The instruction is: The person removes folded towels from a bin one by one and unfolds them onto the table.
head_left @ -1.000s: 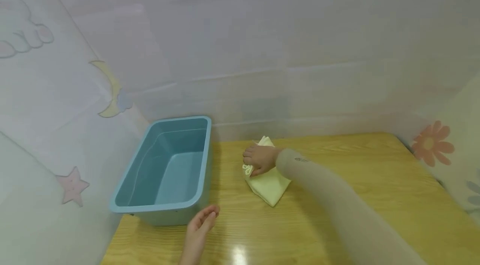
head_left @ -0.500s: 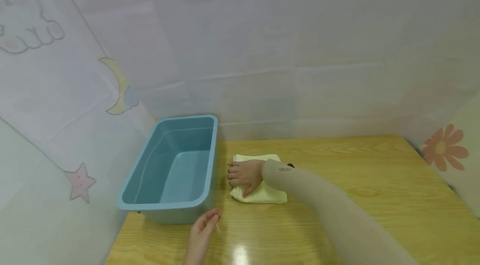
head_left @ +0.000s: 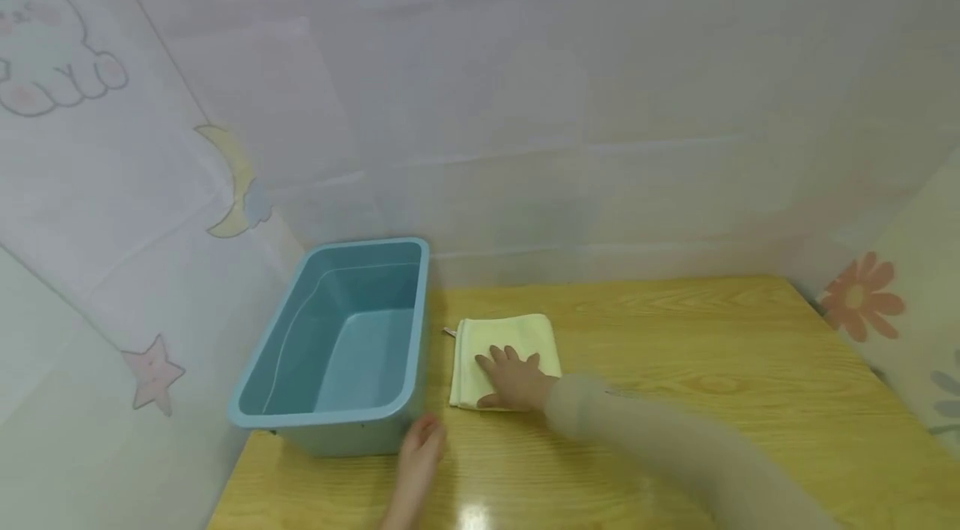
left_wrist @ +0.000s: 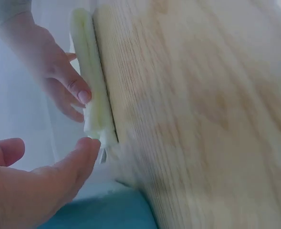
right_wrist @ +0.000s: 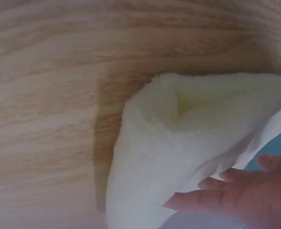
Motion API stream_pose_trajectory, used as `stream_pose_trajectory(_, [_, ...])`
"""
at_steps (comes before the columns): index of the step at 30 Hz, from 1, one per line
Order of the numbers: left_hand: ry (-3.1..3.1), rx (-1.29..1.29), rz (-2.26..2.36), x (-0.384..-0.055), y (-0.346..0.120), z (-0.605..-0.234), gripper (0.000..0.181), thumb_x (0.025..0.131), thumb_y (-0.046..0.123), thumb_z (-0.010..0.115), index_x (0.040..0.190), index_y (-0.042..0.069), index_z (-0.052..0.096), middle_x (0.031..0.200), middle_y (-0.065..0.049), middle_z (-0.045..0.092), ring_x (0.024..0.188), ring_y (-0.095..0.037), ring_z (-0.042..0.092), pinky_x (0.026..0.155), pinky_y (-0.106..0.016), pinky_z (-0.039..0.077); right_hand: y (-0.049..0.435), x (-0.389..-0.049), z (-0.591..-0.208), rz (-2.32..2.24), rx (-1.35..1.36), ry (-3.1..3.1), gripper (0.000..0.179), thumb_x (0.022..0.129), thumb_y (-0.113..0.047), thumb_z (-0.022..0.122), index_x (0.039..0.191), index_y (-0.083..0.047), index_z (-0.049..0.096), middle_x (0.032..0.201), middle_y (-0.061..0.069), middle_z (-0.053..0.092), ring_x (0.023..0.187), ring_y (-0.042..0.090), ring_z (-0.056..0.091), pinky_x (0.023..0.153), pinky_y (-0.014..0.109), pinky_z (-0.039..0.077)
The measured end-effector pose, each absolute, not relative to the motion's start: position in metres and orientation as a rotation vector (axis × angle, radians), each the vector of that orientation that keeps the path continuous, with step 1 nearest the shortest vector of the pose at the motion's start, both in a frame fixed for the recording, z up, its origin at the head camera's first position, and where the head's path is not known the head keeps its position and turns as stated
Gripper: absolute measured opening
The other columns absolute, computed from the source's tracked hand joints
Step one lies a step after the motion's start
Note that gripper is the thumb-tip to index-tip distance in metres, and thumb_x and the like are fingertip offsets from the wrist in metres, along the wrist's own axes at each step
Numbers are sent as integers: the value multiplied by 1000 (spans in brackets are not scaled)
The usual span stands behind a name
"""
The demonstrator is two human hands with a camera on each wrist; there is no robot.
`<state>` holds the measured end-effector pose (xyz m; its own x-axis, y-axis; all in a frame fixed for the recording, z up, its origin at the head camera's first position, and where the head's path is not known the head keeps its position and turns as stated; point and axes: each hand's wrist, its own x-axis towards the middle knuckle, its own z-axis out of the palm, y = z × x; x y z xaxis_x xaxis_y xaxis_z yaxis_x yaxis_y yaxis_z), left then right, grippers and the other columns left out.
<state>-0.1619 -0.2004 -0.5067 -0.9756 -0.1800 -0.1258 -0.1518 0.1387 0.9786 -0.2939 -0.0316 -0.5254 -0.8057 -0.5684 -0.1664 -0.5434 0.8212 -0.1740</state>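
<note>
Wooden bench (head_left: 675,347), cloth (head_left: 517,334) folded flat.
Right hand (head_left: 516,384), fingers spread and gripping nothing, lies over the cloth's near side; folding looks finished, perhaps only smoothing left. Left hand (head_left: 422,438), relaxed, holds nothing by the near corner of the blue tub (head_left: 322,418), just left of the cloth.

On the table (head_left: 675,347), the cloth (head_left: 506,333) lies right of the basin (head_left: 367,359), before the wall (head_left: 510,122).
</note>
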Motion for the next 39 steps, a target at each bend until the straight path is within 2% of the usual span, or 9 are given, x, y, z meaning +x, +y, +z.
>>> stream_pose_trajectory(5, [-2344, 399, -2039, -179, -185, -510, 53, 96, 7, 43, 134, -26, 28, 133, -47, 34, 121, -57, 41, 99, -58, 42, -28, -294, -535, -258, -819, 2727, 92, 83, -67, 58, 154, -17, 26, 159, 19, 16, 144, 44, 10, 94, 82, 19])
stream_pose_trajectory(11, [-2325, 435, -2061, -198, -174, -519, 53, 95, 4, 40, 135, -27, 24, 136, -48, 29, 125, -58, 35, 104, -60, 35, -16, -316, -536, -117, -922, 2708, 91, 86, -69, 52, 156, -20, 21, 162, 13, 10, 146, 38, 5, 97, 80, 19])
stream_pose_trajectory(16, [-2256, 318, -2066, -224, -185, -573, 57, 94, 14, 46, 137, -20, 31, 133, -41, 41, 120, -49, 47, 100, -52, 43, -20, -312, -534, -203, -964, 2722, 85, 89, -60, 58, 155, -17, 26, 160, 14, 20, 144, 40, 17, 98, 77, 25])
stream_pose_trajectory(20, [-2148, 199, -2114, -262, -210, -661, 52, 96, 18, 48, 136, -12, 38, 117, -26, 55, 101, -28, 59, 84, -35, 52, -32, -297, -540, -215, -1032, 2836, 67, 94, -48, 59, 150, -16, 38, 153, 14, 35, 137, 39, 34, 93, 69, 40])
stream_pose_trajectory(23, [-2084, 180, -2147, -278, -221, -692, 45, 99, 19, 46, 132, -11, 40, 110, -19, 58, 95, -23, 60, 80, -32, 52, -38, -291, -541, -158, -1101, 2931, 52, 96, -36, 60, 142, -13, 49, 143, 13, 48, 127, 34, 48, 86, 57, 52])
stream_pose_trajectory(28, [-2018, 246, -2163, -246, -203, -623, 48, 95, 15, 51, 132, -13, 39, 122, -28, 53, 112, -36, 55, 93, -39, 49, -40, -289, -533, -436, -1061, 2962, 33, 98, -17, 58, 129, -4, 60, 124, 10, 64, 109, 25, 63, 84, 35, 56])
stream_pose_trajectory(30, [-2055, 339, -2173, -227, -191, -577, 53, 92, 7, 47, 135, -19, 32, 131, -38, 43, 123, -47, 44, 102, -49, 42, -37, -291, -525, -736, -943, 2912, 28, 98, -9, 57, 123, 2, 63, 115, 13, 68, 86, 21, 69, 76, 29, 57])
stream_pose_trajectory(34, [-2115, 448, -2143, -210, -176, -525, 50, 91, -4, 39, 133, -27, 26, 135, -46, 33, 128, -55, 32, 108, -56, 32, -28, -301, -504, -1307, -599, 2747, 24, 97, -2, 55, 117, 8, 65, 102, 19, 70, 50, 15, 49, 49, 25, 46])
stream_pose_trajectory(39, [-2152, 463, -2138, -205, -178, -519, 50, 92, -4, 37, 136, -25, 25, 137, -45, 31, 130, -55, 29, 109, -58, 28, -6, -316, -480, -1732, -208, 2636, 29, 98, -6, 55, 122, 10, 61, 121, 26, 61, 89, 29, 62, 74, 36, 55])
